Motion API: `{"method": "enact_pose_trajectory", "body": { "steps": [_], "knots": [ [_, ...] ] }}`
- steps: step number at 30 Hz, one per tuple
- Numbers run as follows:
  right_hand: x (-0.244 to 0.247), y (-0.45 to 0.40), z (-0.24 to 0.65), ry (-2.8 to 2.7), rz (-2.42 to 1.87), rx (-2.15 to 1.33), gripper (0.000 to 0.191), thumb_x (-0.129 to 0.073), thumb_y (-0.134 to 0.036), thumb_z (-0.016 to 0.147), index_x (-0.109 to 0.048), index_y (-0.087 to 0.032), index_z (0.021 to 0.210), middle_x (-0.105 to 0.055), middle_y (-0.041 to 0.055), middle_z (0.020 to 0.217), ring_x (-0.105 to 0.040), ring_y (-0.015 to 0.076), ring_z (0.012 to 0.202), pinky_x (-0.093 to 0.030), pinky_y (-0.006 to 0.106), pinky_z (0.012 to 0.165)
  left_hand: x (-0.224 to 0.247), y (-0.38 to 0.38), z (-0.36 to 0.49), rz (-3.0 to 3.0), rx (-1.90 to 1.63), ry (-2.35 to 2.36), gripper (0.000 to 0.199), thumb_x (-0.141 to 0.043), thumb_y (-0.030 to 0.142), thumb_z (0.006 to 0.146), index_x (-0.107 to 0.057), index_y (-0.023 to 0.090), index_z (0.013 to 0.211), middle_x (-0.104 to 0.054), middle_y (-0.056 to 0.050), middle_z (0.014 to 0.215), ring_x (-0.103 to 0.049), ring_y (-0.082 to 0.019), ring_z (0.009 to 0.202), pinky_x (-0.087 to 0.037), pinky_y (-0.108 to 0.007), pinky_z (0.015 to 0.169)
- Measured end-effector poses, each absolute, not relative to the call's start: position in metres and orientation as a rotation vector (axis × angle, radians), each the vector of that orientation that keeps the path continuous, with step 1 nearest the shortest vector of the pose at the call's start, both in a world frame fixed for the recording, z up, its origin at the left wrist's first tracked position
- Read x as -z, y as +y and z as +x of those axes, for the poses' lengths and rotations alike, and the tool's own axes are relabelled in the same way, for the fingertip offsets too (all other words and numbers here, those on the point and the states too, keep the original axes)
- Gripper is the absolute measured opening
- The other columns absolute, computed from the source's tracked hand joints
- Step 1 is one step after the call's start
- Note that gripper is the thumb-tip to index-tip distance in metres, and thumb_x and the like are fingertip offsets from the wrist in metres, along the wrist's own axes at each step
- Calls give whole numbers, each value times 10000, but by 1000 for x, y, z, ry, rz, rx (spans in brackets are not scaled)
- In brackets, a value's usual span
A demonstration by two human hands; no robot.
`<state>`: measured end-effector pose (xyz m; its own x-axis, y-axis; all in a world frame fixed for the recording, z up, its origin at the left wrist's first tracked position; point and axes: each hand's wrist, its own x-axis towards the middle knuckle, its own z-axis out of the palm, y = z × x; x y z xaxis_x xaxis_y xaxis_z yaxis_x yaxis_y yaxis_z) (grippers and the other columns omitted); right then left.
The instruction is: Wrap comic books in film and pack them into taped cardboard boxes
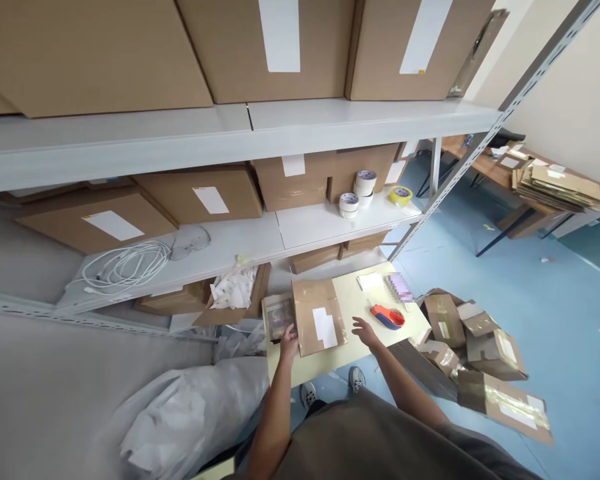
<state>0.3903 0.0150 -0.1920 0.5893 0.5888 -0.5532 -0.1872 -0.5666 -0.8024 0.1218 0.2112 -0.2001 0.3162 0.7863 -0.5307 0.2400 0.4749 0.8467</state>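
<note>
On the pale yellow table [350, 293] lies a flat-looking brown cardboard box [307, 307] with a white label [325, 328]. My left hand [289, 341] is at the box's left edge, over a clear-topped package [280, 317]; its fingers are partly bent, and I cannot tell which of the two it grips. To the right of the box, my right hand [364, 330] hovers with its fingers apart, holding nothing. Just beyond it is a red and blue tool [387, 317], with white paper [371, 281] and a blurred purple item [400, 287] behind.
Shelves [330, 230] hold boxes, white tape rolls [349, 205], yellow tape [401, 195] and a coiled cable [127, 267]. Used cartons [495, 353] lie on the floor at right. A large white bag [195, 413] stands at lower left. Flattened cardboard [560, 187] rests on a far table.
</note>
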Motion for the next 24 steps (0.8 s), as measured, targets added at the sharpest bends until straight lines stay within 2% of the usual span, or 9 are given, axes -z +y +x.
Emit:
{"method": "enact_pose_trajectory", "body": {
  "steps": [3,5,7,10,14,17,20,24],
  "knots": [
    [213,7,378,-439,-1852,-1211,670,-678,-198,612,-704,-218,1281,-730,90,1093,-722,242,889,-560,400,830,216,195,126,1113,-438,1515,799,-745,158,625,-621,215,1413,-734,-30,832,-745,-245,812,-558,-331,770],
    [221,3,372,-566,-1838,-1248,687,-689,-178,623,-700,-229,1308,-742,94,1130,-727,250,937,-569,420,878,222,185,127,1107,-449,1609,815,-711,149,637,-593,210,1441,-745,-42,863,-751,-253,838,-558,-326,772],
    [223,2,368,-722,-1832,-1236,718,-703,-151,624,-696,-237,1337,-738,112,1231,-712,287,1089,-559,444,964,220,176,131,1085,-489,1629,834,-684,158,646,-561,208,1470,-750,-51,907,-753,-252,858,-562,-325,776],
    [215,5,362,-1002,-1796,-1194,813,-756,-122,610,-667,-252,1407,-656,135,1448,-600,352,1349,-482,491,1127,206,164,146,1084,-587,1577,851,-685,200,668,-526,212,1504,-745,-68,961,-751,-250,887,-572,-342,801],
    [191,10,353,-1320,-1800,-1097,985,-843,-156,632,-530,-273,1559,-494,149,1626,-468,400,1484,-389,530,1223,175,138,188,1150,-756,1516,830,-705,295,742,-492,218,1541,-738,-106,1055,-745,-258,960,-577,-375,867],
    [174,10,354,-1381,-1813,-911,800,-708,-145,805,-519,-292,1568,-543,116,1589,-529,346,1433,-418,478,1205,155,113,228,1199,-817,1440,843,-718,381,810,-433,227,1588,-738,-122,1109,-743,-256,987,-582,-377,893],
    [166,4,374,-1270,-1834,-815,666,-530,-97,892,-572,-307,1522,-637,77,1494,-631,276,1317,-482,403,1138,140,104,257,1217,-780,1336,895,-708,438,878,-311,221,1650,-724,-144,1195,-738,-246,1039,-592,-358,892],
    [166,-20,420,-1087,-1848,-783,530,-467,-176,922,-694,-285,1388,-728,84,1347,-689,281,1209,-527,435,1081,122,144,265,1253,-712,1406,930,-754,490,866,-307,264,1650,-632,-163,1423,-719,-268,1130,-569,-386,951]
  ]
}}
